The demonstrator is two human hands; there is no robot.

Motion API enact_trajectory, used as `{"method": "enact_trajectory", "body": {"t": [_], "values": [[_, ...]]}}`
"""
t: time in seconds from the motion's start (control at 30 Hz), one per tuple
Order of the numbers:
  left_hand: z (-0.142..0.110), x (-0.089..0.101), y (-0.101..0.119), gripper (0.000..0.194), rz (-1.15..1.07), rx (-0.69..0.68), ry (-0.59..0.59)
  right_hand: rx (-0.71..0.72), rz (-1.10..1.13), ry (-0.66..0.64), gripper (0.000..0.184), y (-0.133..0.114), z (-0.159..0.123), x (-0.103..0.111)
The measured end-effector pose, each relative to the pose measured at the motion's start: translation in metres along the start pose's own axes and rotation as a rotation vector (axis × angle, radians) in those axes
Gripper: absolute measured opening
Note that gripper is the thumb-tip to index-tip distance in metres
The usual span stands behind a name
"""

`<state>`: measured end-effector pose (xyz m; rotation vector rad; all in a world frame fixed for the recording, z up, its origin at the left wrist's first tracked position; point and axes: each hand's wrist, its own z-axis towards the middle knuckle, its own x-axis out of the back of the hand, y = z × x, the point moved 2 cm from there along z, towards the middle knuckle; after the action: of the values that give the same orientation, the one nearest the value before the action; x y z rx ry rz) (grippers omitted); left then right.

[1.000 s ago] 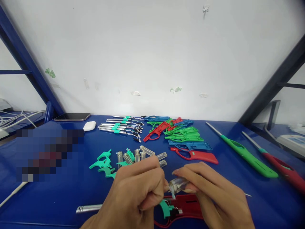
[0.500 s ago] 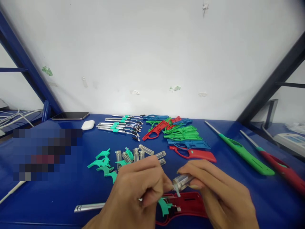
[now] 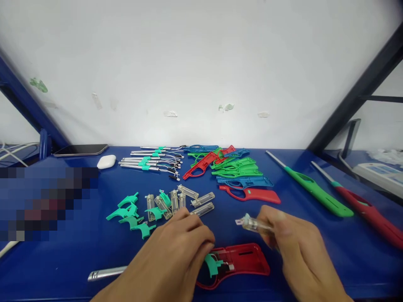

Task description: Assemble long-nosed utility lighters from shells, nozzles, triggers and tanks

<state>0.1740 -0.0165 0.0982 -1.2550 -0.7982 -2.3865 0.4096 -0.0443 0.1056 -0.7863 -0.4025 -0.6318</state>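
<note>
My right hand [image 3: 296,247] pinches a small clear gas cartridge [image 3: 253,224] and holds it just above the blue table. My left hand [image 3: 176,260] lies with fingers curled down over the near end of a red lighter shell [image 3: 245,261] that carries a teal trigger [image 3: 211,265] and a metal tube [image 3: 105,273] reaching out to the left. What the left fingers grip is hidden. More clear cartridges [image 3: 189,200] and loose teal triggers [image 3: 129,212] lie just beyond my left hand.
Red, green and blue shell halves [image 3: 239,174] are piled at centre back, metal tubes with wires [image 3: 147,161] beside them. Two finished lighters, green [image 3: 315,191] and red [image 3: 362,205], lie at right. A phone [image 3: 80,149] and white earbud case [image 3: 106,161] sit back left.
My hands have come apart: the right hand lifted the clear cartridge up and to the right, and the left hand dropped onto the red shell. The view tilted slightly.
</note>
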Motion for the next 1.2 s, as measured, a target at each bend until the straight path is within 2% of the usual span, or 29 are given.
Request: {"method": "enact_trajectory", "body": {"t": [0.1,0.2,0.27,0.37,0.43,0.6,0.77,1.0,1.2], "values": [[-0.01,-0.002,0.005,0.03,0.142,-0.07,-0.008,-0.018,-0.027,-0.13,0.045,0.005,-0.005,-0.002],[-0.019,0.007,0.007,0.034,0.223,-0.083,0.081,-0.052,-0.023,-0.279,0.024,0.011,-0.01,-0.009],[-0.027,0.011,0.006,0.032,0.24,-0.092,0.149,-0.061,0.049,-0.433,0.012,0.014,-0.013,-0.016],[-0.039,0.009,0.002,0.028,0.261,-0.113,0.184,-0.056,0.117,-0.634,0.017,0.017,-0.017,-0.024],[-0.045,0.004,-0.001,0.027,0.262,-0.119,0.176,-0.04,0.095,-0.692,0.022,0.018,-0.017,-0.025],[-0.05,-0.004,-0.005,0.028,0.189,-0.056,0.089,0.028,0.004,-0.721,0.04,0.017,-0.015,-0.025],[-0.053,-0.005,-0.003,0.027,0.162,-0.046,0.116,0.129,-0.103,-0.7,0.049,0.02,-0.018,-0.025],[-0.056,-0.007,-0.004,0.028,0.19,-0.06,0.097,0.224,-0.024,-0.543,0.042,0.017,-0.017,-0.022],[-0.058,-0.007,-0.005,0.033,0.208,-0.079,0.086,0.211,-0.042,-0.515,0.035,0.015,-0.022,-0.025]]}}
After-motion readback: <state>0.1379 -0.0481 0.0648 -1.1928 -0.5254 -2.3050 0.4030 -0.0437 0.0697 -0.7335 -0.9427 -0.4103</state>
